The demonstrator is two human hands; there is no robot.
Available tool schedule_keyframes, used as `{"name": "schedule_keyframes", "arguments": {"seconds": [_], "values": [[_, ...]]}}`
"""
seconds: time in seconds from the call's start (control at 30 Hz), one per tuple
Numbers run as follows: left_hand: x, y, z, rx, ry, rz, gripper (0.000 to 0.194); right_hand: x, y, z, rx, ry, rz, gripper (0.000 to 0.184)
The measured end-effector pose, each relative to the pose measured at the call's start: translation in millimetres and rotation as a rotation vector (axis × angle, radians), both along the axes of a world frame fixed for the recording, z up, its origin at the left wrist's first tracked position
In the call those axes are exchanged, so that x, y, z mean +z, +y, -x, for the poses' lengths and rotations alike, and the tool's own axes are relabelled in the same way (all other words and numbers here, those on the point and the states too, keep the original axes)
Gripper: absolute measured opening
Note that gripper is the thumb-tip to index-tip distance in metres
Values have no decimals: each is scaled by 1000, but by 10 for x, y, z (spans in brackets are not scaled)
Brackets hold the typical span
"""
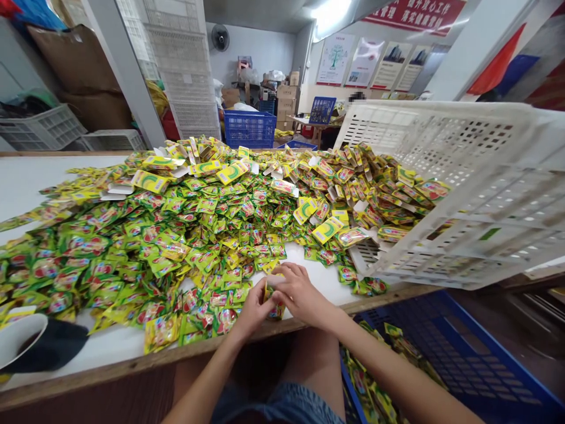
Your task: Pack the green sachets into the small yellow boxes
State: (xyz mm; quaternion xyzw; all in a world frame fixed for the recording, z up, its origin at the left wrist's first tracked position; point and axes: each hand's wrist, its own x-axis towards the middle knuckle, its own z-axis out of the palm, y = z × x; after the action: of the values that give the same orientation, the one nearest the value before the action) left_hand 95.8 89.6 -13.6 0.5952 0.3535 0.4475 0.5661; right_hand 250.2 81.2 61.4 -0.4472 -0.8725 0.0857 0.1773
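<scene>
A big heap of small green and yellow sachets [176, 235] covers the white table [26, 182]. Flat yellow cartons [150, 181] lie scattered on top of the heap. At the table's near edge, my left hand [252, 311] and my right hand [299, 294] meet around a small bundle of sachets [270, 296]. Both hands have their fingers curled on that bundle, the right from above, the left from the side. Most of the bundle is hidden by the fingers.
A tipped white plastic crate [463, 194] lies on its side at the right, sachets spilling from it. A blue crate [445, 347] with some sachets stands below the table by my right arm. A black and white container [30, 347] sits at the near left. Stacked crates and boxes fill the background.
</scene>
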Motion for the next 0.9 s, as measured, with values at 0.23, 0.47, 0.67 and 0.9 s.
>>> {"name": "schedule_keyframes", "arguments": {"seconds": [0.23, 0.47, 0.67, 0.9], "values": [[-7, -116, 21, 117, -65, 87, 45, -280, -85, -66, -144, 453, 128, 19], [42, -104, 103, 88, 44, -10, 20, -573, -109, 32, -142, 760, 220, 17], [86, -109, 138, 179, 103, -99, 17, -598, -54, 99, -242, 897, 174, 25], [162, -160, 124, 233, 173, -170, 14, -525, -106, 101, -149, 845, 161, 13]]}}
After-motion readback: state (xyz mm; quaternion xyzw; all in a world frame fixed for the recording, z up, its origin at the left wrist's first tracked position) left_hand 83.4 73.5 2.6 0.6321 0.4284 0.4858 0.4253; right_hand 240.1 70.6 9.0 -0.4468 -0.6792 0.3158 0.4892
